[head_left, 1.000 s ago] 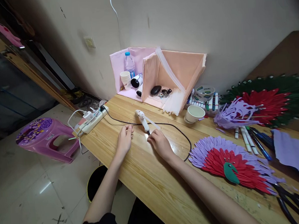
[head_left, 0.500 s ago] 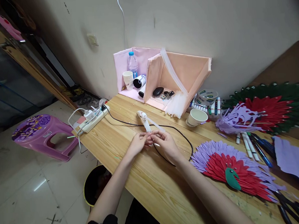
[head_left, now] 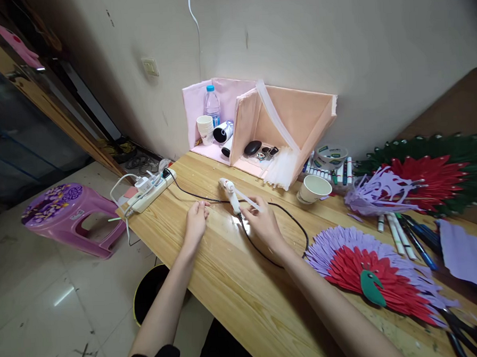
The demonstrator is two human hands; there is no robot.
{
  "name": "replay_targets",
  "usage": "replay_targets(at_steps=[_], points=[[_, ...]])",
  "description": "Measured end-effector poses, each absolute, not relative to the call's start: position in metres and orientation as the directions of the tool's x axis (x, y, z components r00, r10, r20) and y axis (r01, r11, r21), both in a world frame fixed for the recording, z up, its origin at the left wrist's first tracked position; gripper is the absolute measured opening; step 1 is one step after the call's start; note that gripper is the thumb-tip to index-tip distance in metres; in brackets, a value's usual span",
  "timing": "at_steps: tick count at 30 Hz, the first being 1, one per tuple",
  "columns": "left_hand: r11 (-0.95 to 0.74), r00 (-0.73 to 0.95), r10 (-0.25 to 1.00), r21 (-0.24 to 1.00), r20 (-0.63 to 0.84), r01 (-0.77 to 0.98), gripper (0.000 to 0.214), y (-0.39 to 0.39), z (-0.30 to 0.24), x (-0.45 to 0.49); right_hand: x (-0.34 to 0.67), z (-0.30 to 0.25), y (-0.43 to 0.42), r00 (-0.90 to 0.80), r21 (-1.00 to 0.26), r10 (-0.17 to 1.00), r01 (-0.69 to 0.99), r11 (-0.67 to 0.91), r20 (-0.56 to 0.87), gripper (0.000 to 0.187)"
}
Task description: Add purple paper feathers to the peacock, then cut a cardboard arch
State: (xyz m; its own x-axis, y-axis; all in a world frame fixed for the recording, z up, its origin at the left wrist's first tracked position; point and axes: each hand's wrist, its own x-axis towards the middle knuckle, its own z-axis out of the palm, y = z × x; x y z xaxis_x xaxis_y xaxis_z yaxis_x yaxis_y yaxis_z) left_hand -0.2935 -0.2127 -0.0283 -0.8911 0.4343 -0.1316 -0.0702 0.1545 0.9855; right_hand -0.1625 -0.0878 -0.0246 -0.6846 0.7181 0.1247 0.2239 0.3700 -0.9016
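A white hot glue gun [head_left: 232, 196] lies on the wooden table in front of me, a pale glue stick [head_left: 247, 200] sticking out of it toward the right. My right hand [head_left: 263, 223] is at the lower end of the gun's handle, thumb and fingers closed against it. To the left of the gun, my left hand [head_left: 196, 222] rests low over the table with its fingers curled together; whatever they may pinch is too small to make out. A black cord [head_left: 297, 226] runs from the handle and loops round behind my right hand.
A pink partitioned box [head_left: 245, 122] stands against the wall. On the right are a paper cup [head_left: 314, 188], a purple-and-red paper peacock [head_left: 358, 263], markers [head_left: 399, 236] and scissors [head_left: 462, 326]. A power strip [head_left: 153, 192] lies along the left edge, near a stool [head_left: 76, 219] and a bin [head_left: 138, 290].
My hands have parted from their pinch in front of the glue gun. The left moved left and away; the right moved slightly right and up beside the handle.
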Motion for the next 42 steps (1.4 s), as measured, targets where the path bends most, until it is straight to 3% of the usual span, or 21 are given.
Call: replay_targets(at_steps=[3,7,11,14,18,25,29,35,42], points=[[0.222,-0.944,0.329,0.974,-0.022,0.054,0.032,-0.208,-0.027,-0.3,-0.192,-0.03,-0.082,-0.745,-0.802,0.648,0.284,0.526,0.161,0.023],[0.313,-0.954,0.292,0.935,0.073,0.168,0.032,-0.2,-0.018,-0.299,-0.201,-0.031,-0.083,-0.773,-0.769,0.609,0.28,0.575,0.174,0.019],[0.31,-0.929,0.356,0.926,0.097,0.216,0.053,-0.193,-0.006,-0.292,-0.178,-0.02,-0.084,-0.77,-0.872,0.611,0.159,0.463,0.184,0.032],[0.238,-0.893,0.443,0.95,0.08,0.203,0.05,-0.186,0.002,-0.287,-0.158,-0.006,-0.083,-0.762,-0.958,0.625,0.022,0.287,0.17,0.035],[0.092,-0.824,0.566,0.994,-0.007,0.054,0.029,-0.176,0.011,-0.285,-0.14,0.009,-0.083,-0.737,-0.989,0.661,-0.081,0.12,0.141,0.032],[-0.155,-0.799,0.588,0.952,-0.126,-0.264,0.042,-0.169,0.027,-0.28,-0.126,0.009,-0.086,-0.732,-0.986,0.676,-0.159,-0.047,0.085,0.03],[-0.152,-0.708,0.673,0.897,-0.215,-0.416,0.042,-0.167,0.041,-0.274,-0.123,0.006,-0.09,-0.754,-0.981,0.648,-0.184,-0.055,0.105,0.027],[-0.137,-0.548,0.771,0.757,-0.323,-0.639,0.022,-0.168,0.053,-0.27,-0.123,0.007,-0.1,-0.761,-0.98,0.646,-0.169,-0.103,0.063,0.031],[-0.134,-0.515,0.767,0.689,-0.383,-0.712,0.011,-0.17,0.05,-0.269,-0.124,0.002,-0.104,-0.751,-0.981,0.658,-0.159,-0.108,0.049,0.03]])
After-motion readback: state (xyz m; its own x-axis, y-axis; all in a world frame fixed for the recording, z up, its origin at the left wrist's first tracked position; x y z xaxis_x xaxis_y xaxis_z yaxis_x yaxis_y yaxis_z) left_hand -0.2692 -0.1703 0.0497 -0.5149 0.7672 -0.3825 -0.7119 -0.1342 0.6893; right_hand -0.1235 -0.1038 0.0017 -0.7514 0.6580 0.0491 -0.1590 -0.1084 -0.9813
